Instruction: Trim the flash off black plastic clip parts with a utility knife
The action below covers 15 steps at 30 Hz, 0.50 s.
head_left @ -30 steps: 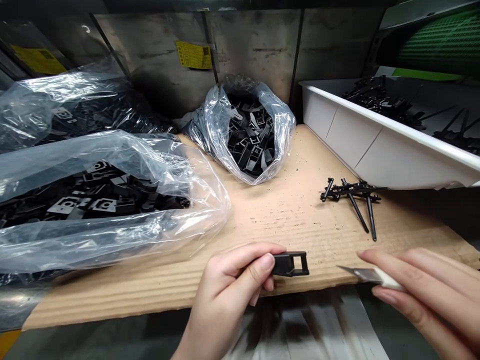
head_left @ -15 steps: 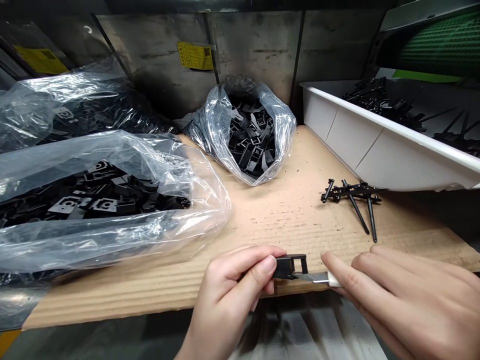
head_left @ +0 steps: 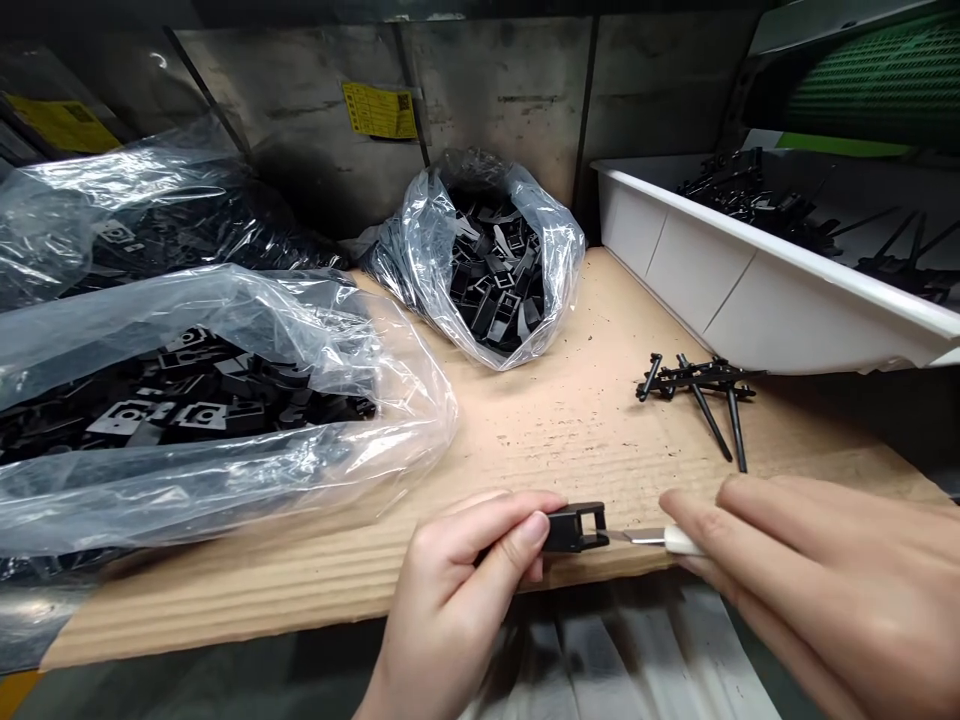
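A small black plastic part (head_left: pixel 574 529) with a square opening at its right end is pinched between the thumb and fingers of my left hand (head_left: pixel 480 580). My right hand (head_left: pixel 817 580) is closed around the white handle of a thin-bladed knife (head_left: pixel 679 540). The blade points left, its tip at the open end of the part; whether it touches the plastic I cannot tell. Both hands are over the front edge of the cardboard (head_left: pixel 262 590). Most of the knife's handle is hidden under my right fingers.
Black sprue pieces (head_left: pixel 701 385) lie on the cardboard beside a white bin (head_left: pixel 675 240) holding more of them. A clear plastic bag (head_left: pixel 562 260) of black parts stands at the back. Other bags (head_left: pixel 405 420) of parts fill the left. A metal wall (head_left: pixel 495 80) closes the back.
The knife has drawn back to the right, away from the part's underside, and its tip is now at the part's end. The left hand keeps its pinch. The whole view has shifted slightly.
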{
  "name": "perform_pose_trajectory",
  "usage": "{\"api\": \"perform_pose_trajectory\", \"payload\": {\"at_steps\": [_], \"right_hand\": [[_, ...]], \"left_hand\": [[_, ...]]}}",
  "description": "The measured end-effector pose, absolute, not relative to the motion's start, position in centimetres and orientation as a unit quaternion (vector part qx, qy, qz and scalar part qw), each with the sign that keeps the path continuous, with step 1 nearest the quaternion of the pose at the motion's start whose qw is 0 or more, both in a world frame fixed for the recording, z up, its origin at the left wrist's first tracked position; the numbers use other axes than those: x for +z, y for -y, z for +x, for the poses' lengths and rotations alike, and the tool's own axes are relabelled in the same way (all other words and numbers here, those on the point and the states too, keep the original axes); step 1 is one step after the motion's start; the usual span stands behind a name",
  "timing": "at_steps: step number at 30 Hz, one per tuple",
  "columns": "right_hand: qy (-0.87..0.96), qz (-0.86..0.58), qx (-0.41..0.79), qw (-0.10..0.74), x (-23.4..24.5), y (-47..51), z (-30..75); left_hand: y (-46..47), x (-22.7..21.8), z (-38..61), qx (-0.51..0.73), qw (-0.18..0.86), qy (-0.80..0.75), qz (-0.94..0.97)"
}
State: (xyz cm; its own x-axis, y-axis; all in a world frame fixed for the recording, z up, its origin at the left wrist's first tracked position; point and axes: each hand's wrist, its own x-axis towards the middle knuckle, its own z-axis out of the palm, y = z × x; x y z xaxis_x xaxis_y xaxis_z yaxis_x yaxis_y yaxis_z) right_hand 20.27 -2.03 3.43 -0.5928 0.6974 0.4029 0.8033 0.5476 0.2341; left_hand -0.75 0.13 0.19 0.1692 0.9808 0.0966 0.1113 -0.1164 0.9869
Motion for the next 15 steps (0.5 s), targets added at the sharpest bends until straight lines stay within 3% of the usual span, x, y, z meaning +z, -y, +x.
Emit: {"api": "perform_pose_trajectory", "payload": {"at_steps": [15], "right_hand": [[0.873, -0.434, -0.179, 0.134, 2.3, 2.2, 19.8]], "left_hand": [[0.0, 0.4, -0.6, 0.454, 0.474, -0.466, 0.593]]}}
